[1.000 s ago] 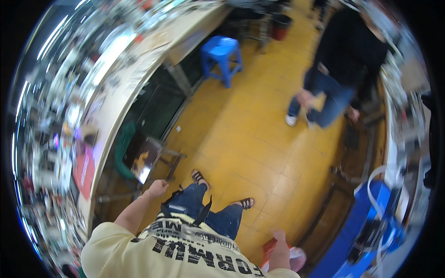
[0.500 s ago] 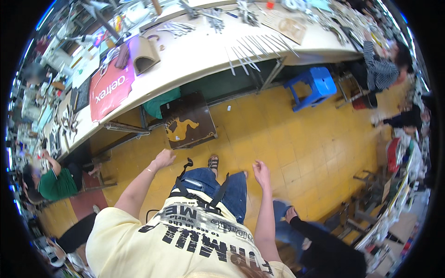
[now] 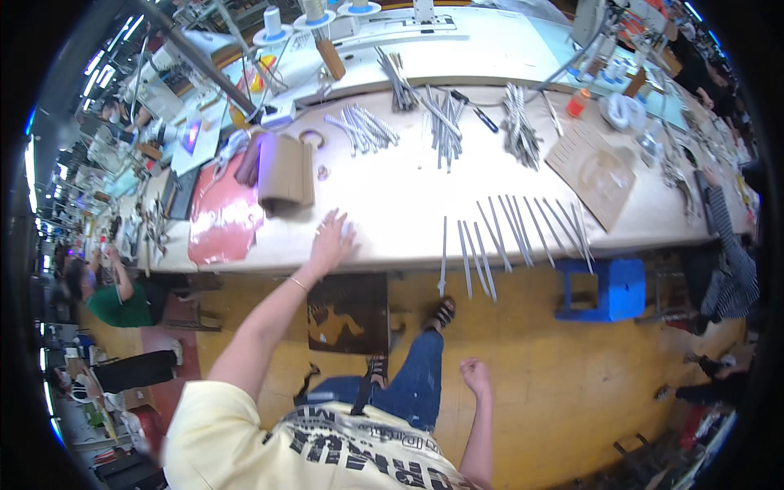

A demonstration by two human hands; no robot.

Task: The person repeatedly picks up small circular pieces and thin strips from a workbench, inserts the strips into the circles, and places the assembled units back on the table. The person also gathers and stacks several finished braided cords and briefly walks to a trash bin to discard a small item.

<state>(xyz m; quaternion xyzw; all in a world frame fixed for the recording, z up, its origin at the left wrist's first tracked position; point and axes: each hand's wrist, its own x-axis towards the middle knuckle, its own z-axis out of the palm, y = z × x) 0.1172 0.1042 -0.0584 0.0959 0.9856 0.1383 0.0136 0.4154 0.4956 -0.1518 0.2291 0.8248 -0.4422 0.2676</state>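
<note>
My left hand (image 3: 331, 243) is stretched out over the front edge of the worktable (image 3: 384, 245), its fingers spread and nothing held in them. Just beyond it stands a folded brown cardboard piece (image 3: 286, 173) beside a red sheet (image 3: 227, 214). To the right of this hand, several thin grey strips (image 3: 513, 233) lie in a row, some reaching past the table edge. Low over the floor hangs my right hand (image 3: 474, 376), its fingers curled in and no object showing in it.
Bundles of grey strips (image 3: 445, 126), a tape roll (image 3: 311, 139) and a flat cardboard sheet (image 3: 590, 175) lie further back. A blue stool (image 3: 608, 291) and a dark low stool (image 3: 349, 314) stand at the table's front. A person in green (image 3: 118, 306) sits left, another in stripes (image 3: 719, 253) right.
I have come closer to the table, with one foot forward. My left hand has risen from above the floor to the table edge and spread its fingers; my right hand remains low.
</note>
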